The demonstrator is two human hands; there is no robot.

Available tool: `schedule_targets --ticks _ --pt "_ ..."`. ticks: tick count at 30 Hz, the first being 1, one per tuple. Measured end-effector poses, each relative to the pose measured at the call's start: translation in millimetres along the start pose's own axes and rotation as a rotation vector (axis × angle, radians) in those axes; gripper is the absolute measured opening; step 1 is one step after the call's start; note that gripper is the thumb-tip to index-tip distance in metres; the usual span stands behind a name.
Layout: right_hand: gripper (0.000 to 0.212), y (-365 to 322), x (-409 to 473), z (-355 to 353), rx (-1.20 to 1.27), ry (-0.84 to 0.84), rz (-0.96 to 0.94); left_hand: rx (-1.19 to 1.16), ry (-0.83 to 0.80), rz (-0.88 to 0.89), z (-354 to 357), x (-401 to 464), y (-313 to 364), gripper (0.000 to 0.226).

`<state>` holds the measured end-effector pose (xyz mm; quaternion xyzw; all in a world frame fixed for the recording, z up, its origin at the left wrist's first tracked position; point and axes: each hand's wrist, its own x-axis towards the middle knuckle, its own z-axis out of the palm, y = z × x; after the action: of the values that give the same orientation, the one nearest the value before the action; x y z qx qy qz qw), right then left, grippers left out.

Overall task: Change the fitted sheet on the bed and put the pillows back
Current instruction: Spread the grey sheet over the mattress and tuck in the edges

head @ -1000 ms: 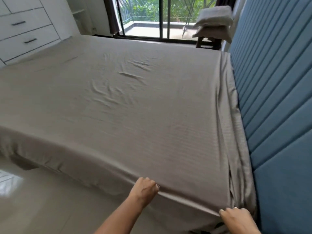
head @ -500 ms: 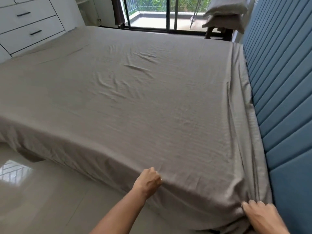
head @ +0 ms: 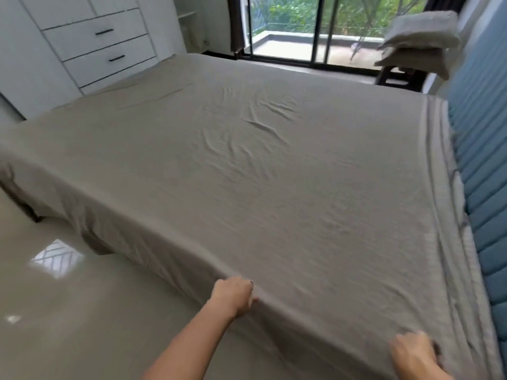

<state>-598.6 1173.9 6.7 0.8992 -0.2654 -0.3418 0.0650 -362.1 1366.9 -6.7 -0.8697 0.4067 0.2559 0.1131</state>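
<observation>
A grey-brown fitted sheet (head: pixel 274 174) covers the whole mattress, with a few creases near its middle. My left hand (head: pixel 233 296) grips the sheet at the near edge of the bed, fingers curled into the cloth. My right hand (head: pixel 414 355) holds the sheet at the near corner beside the blue headboard (head: pixel 482 165); its fingertips are blurred. Two pillows (head: pixel 419 42) in matching grey cases lie stacked on a dark stool (head: pixel 397 78) at the far right.
White drawers (head: pixel 104 45) stand against the far left wall. A sliding glass door (head: pixel 315 26) opens onto a balcony behind the bed. Glossy beige floor (head: pixel 68 311) runs along the near left side of the bed.
The view has tilted up and left, showing more of the room. Both hands stay on the sheet's near edge; the sheet hangs lower over the side and looks smoother there.
</observation>
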Motion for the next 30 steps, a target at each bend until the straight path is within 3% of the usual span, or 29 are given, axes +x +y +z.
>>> schedule_targets --ticks 1,4,6,8,11,13,16,19,23,27,30 --pt "0.031 -20.5 22.5 -12.2 -0.059 0.154 -0.072 -0.061 0.023 -0.081 -2.5 3.6 -24.4 0.038" --pt "0.027 -89.2 67.8 -52.9 0.075 0.234 -0.244 -0.358 0.126 -0.38 -6.4 21.8 -94.3 0.044" --pt "0.022 -140.4 95.9 -81.0 0.185 0.393 -0.314 -0.626 0.213 -0.58 -6.3 41.6 -135.5 0.05" --pt "0.042 -188.6 129.2 -95.0 0.193 0.447 -0.347 -0.868 0.296 -0.728 -1.9 61.0 -172.1 0.054" --pt "0.051 -254.9 159.1 -123.0 0.183 0.448 -0.405 -1.072 0.367 -0.867 7.7 89.1 -215.8 0.06" --pt "0.055 -278.4 165.5 -140.4 0.141 0.438 -0.426 -1.117 0.357 -0.895 25.4 111.2 -241.3 0.061" --pt "0.033 -288.2 171.6 -147.7 0.119 0.455 -0.516 -1.113 0.347 -0.902 45.8 130.0 -259.6 0.048" --pt "0.028 -292.7 171.2 -143.0 0.073 0.391 -0.526 -1.045 0.394 -0.816 27.0 114.0 -254.9 0.032" --pt "0.014 -298.4 164.3 -133.0 -0.037 0.441 -0.513 -1.069 0.546 -0.666 28.4 92.9 -247.1 0.042" --pt "0.025 -298.2 163.0 -132.5 -0.065 0.479 -0.489 -1.176 0.474 -0.628 41.0 88.1 -255.7 0.023" --pt "0.026 -308.2 175.4 -139.2 -0.135 0.41 -0.537 -1.225 0.46 -0.58 38.7 89.2 -271.7 0.03"
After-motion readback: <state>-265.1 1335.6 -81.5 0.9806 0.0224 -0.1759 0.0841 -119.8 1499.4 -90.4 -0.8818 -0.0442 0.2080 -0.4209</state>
